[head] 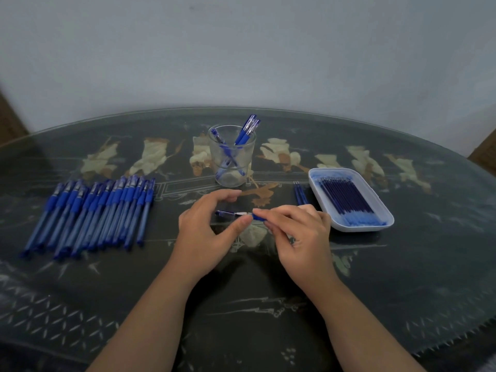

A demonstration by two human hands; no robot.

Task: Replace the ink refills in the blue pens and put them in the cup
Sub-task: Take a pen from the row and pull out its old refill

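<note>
While only our right hand (298, 237) pinches the slim blue plastic pen (233, 214) at one end, and our left hand (204, 226) arches open, holding nothing, the pen may twist loose and roll away.

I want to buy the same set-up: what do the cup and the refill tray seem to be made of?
The cup looks like clear glass, or perhaps clear plastic: the pens inside show through its glossy wall. The tray looks like white plastic, matt and slightly translucent, with rounded moulded corners.
</note>
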